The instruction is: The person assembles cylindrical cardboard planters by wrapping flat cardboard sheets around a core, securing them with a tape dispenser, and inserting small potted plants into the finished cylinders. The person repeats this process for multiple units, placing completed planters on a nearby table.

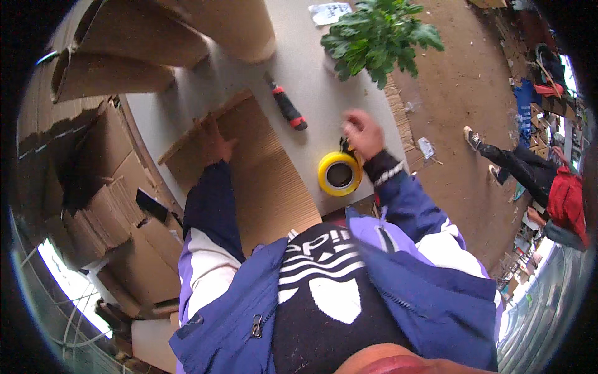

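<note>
My left hand (pixel 215 140) lies on a folded sheet of corrugated cardboard (pixel 268 168), fingers stretched toward its far left edge. The sheet slants across the table in front of me. Just right of it, my right hand (pixel 364 132) is beside a yellow tape roll (pixel 340 173) with a black part at its far side. The right fingers look bent and are smeared by motion; I cannot tell whether they grip anything. Between the hands, a little farther off, rests a red-and-black handled tool (pixel 288 107) with a thin tip.
Large brown cardboard tubes or rolls (pixel 230 28) stand at the far left of the table (pixel 249 78). A leafy green plant (pixel 380 40) is at the far right, near a white label (pixel 330 14). Stacked cardboard (pixel 106 212) fills the left. Another person (pixel 542 181) walks at right.
</note>
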Action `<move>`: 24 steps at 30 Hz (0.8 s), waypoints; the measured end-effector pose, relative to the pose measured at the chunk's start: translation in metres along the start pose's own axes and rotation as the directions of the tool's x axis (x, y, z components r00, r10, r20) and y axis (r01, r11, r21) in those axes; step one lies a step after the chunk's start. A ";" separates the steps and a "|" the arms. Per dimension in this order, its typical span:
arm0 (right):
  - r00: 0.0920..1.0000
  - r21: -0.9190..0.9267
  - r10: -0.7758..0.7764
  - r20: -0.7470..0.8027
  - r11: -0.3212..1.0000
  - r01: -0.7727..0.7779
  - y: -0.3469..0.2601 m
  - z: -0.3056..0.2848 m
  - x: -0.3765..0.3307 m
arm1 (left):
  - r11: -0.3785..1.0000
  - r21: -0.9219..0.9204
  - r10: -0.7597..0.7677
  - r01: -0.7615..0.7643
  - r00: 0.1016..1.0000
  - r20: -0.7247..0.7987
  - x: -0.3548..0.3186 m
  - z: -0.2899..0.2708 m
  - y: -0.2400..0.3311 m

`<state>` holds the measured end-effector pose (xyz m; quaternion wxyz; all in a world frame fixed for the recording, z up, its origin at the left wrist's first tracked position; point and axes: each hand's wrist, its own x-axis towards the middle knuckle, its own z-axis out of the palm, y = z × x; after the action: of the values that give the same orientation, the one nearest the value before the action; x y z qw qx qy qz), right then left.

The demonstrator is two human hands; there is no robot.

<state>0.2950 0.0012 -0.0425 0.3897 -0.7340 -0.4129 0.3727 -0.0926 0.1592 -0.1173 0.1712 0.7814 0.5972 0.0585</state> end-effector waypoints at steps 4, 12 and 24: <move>0.965 -0.305 -0.186 -0.184 0.944 0.124 0.049 -0.042 0.118 | 0.973 0.152 -0.179 0.174 0.983 0.025 -0.005 -0.013 0.028; 0.991 -0.078 -0.073 0.109 0.994 0.082 0.080 -0.021 0.203 | 0.950 0.108 -0.292 0.294 0.956 -0.031 -0.027 0.000 0.036; 0.947 -0.538 -0.274 0.170 0.780 0.321 0.084 -0.011 0.204 | 0.972 0.038 -0.236 0.233 0.953 0.190 -0.077 0.007 0.032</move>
<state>0.4093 0.1512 -0.1576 0.1947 -0.7251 -0.6298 0.1992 -0.0829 0.0773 -0.1041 0.2281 0.7081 0.6669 -0.0429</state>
